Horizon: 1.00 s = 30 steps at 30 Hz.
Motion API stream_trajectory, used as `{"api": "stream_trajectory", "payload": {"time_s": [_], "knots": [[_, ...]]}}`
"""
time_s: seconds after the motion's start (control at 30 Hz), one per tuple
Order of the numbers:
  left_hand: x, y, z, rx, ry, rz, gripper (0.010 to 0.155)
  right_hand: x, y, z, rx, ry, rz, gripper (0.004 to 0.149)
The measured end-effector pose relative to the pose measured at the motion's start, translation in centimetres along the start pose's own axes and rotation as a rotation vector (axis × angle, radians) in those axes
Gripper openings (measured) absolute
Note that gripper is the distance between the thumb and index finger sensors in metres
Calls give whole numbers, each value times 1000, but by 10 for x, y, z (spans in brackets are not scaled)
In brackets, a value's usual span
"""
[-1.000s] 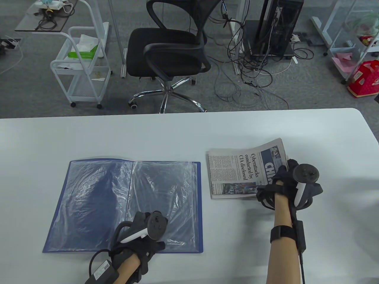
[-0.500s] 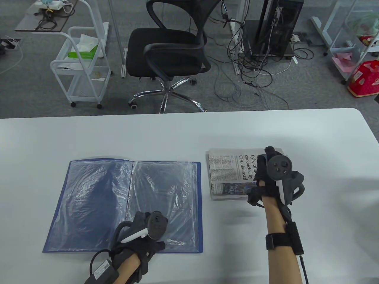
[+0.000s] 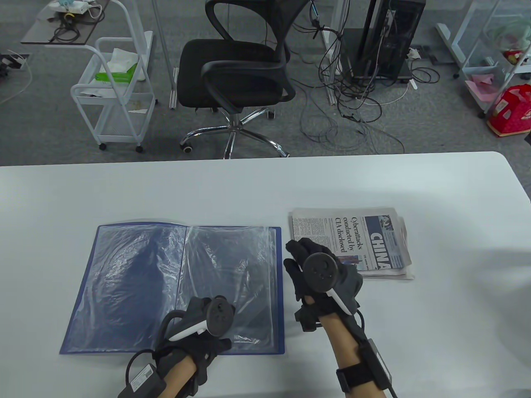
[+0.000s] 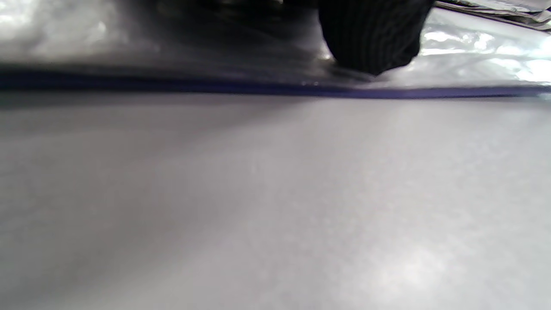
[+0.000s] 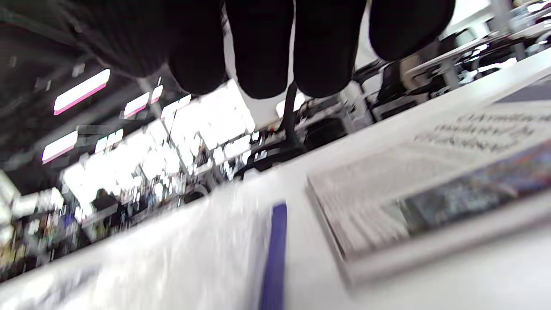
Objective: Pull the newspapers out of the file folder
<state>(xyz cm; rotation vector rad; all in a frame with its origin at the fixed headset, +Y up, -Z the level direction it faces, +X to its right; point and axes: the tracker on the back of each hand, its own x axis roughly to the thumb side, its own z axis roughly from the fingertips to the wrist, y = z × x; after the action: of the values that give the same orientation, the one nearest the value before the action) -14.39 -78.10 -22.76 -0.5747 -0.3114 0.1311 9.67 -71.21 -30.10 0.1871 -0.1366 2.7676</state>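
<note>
A blue file folder lies open on the white table, its clear plastic sleeves facing up. A folded stack of newspapers lies flat on the table just right of the folder. My left hand rests on the near edge of the folder's right page; in the left wrist view a gloved fingertip presses on the plastic by the blue edge. My right hand is open and empty, fingers spread, between the folder and the newspapers.
A black office chair, a white cart and a tangle of cables stand on the floor beyond the table's far edge. Bare table lies to the right of the newspapers and behind the folder.
My right hand laid the newspaper's lifted end flat, let go, and moved left and nearer, to the gap beside the folder. The left hand stayed put.
</note>
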Motion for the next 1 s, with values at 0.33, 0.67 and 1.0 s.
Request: {"api": "stream_trajectory", "payload": {"time_s": [0.33, 0.67, 1.0], "knots": [[0, 0, 2, 36, -19, -14, 76, 15, 57, 7, 353, -39, 132, 59], [-2, 16, 12, 176, -42, 39, 74, 20, 72, 12, 388, -73, 286, 60], [-59, 59, 49, 486, 80, 207, 71, 20, 71, 12, 392, -78, 303, 61]]}}
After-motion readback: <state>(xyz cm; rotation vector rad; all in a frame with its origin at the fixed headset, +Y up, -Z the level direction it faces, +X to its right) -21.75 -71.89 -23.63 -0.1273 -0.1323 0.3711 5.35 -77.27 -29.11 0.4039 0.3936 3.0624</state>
